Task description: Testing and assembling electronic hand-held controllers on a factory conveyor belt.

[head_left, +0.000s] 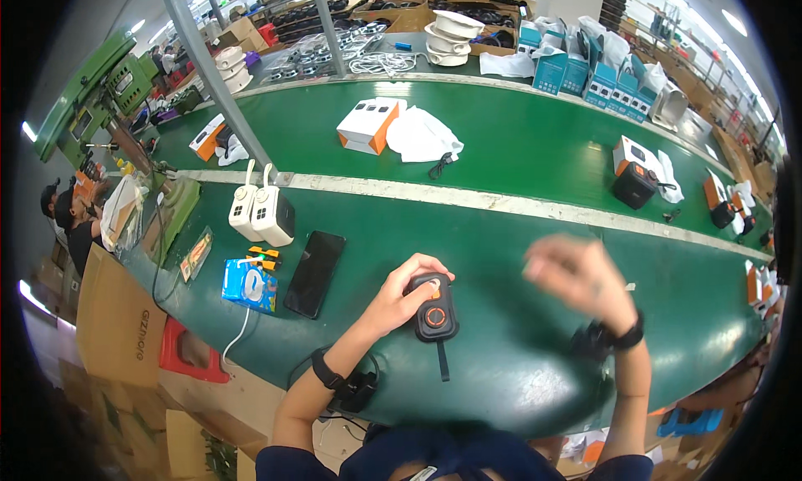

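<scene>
My left hand is closed round a small black device, rounded, with an orange ring on its face and a short black strap hanging from its near end. The thumb lies across the upper part of the face, over an orange patch. To the right, my right hand is raised over the green table, smeared by motion; its fingers cannot be made out clearly. Black bands circle both my wrists. Left of the device lies a large black smartphone, dark side up.
Two white devices with loop handles, a blue patterned box and a white cable stand at left. Beyond a pale rail, a green conveyor carries white-orange boxes, plastic bags and a black device. A metal post rises at left.
</scene>
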A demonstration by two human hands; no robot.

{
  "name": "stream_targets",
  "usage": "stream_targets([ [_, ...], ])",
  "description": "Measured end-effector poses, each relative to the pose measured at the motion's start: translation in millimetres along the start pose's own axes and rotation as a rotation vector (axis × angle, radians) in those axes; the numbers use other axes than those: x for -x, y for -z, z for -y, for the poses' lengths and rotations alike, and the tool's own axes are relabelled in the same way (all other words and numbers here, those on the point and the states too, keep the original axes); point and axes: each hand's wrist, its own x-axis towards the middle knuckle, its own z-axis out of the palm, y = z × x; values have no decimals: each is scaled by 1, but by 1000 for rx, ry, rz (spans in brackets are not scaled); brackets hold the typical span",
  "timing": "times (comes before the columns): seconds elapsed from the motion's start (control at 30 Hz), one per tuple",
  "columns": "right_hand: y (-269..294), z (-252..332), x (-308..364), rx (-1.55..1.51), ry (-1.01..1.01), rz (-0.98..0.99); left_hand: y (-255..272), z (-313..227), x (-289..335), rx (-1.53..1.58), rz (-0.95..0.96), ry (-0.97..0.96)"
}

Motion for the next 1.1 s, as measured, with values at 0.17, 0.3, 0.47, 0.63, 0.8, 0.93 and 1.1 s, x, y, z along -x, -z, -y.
stream_targets([
  [0.17,-87,41,61,-70,300,480,-13,0,-9,43,-9,-12],
  [0.3,-102,13,53,37,219,364,-10,4,1,61,-149,-47],
  [0.47,-91,7,50,128,105,86,-16,-4,9,81,-186,-16],
  [0.63,-94,-8,42,139,15,185,-33,-2,19,-4,-162,-1],
  [0.8,-97,-26,31,124,-90,-103,-22,5,14,-5,-255,-2],
  [0.93,-103,-15,33,-167,-164,-130,-32,6,20,82,-161,82],
  [1.1,-111,-20,36,38,239,-98,-36,6,21,86,-77,110],
])
